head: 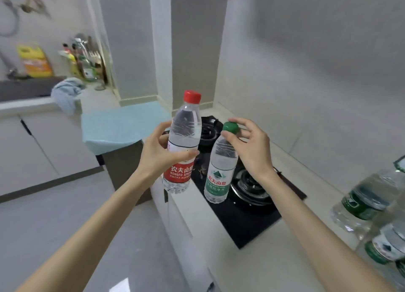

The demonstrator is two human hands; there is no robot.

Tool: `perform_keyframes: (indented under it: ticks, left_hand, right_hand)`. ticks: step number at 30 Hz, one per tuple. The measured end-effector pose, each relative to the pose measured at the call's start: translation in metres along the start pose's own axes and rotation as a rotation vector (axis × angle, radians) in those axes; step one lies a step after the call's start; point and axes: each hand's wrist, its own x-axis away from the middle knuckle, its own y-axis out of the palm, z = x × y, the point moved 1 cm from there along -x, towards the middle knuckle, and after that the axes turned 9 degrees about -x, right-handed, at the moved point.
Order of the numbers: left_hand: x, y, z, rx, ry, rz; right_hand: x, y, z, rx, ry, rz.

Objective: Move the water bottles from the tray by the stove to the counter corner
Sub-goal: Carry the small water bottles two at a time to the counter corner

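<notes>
Forearms (98,221) were raised over the stove (247,215): red-capped bottle (186,125) gripped in the left hand (157,153), green-capped bottle (215,182) pinched by its cap in the right hand (254,151). Mid-carry was judged; upright setting-down was required next.

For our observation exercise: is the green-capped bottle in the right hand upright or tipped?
Nearly upright, slightly tilted: the green-capped bottle hangs cap-up from the right hand, which pinches its cap; its base leans left.
</notes>
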Motion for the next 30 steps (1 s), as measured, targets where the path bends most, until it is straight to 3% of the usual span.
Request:
perform_keyframes:
  ticks: [7,15,30]
  left_hand:
    - [-0.005,-0.127,-0.041,-0.009,-0.061,0.182]
    - [-0.002,-0.287,-0.083,-0.088,-0.109,0.381]
    - [0.056,-0.537,-0.167,-0.255,-0.263,0.829]
  right_hand:
    - [-0.024,0.140,-0.025,-0.093,-0.049,-0.232]
    - [-0.039,0.317,-0.059,-0.228,-0.138,-0.384]
    - [-0.033,0.624,-0.114,-0.483,-0.237,-0.767]
